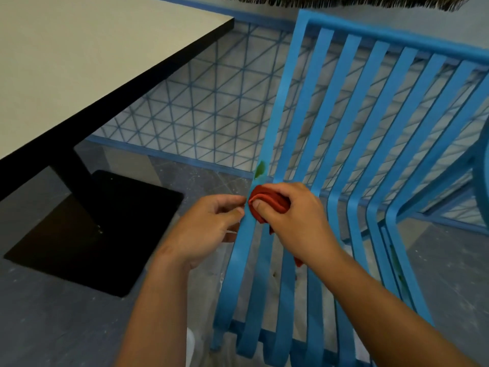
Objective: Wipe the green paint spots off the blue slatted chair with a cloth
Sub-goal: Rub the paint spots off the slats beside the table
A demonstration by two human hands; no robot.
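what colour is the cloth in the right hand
Red: the folded cloth in the right hand shows best in the head view.

A blue slatted chair (352,133) bears a green spot (260,168); red cloth (267,203); blue triangle-grid mesh (201,107).

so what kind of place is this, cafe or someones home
Probably a cafe or canteen seating area rather than a home. A pale pedestal table with a black edge stands on a square black base plate, beside a blue slatted metal chair, with a blue wire-mesh fence behind and speckled grey flooring.
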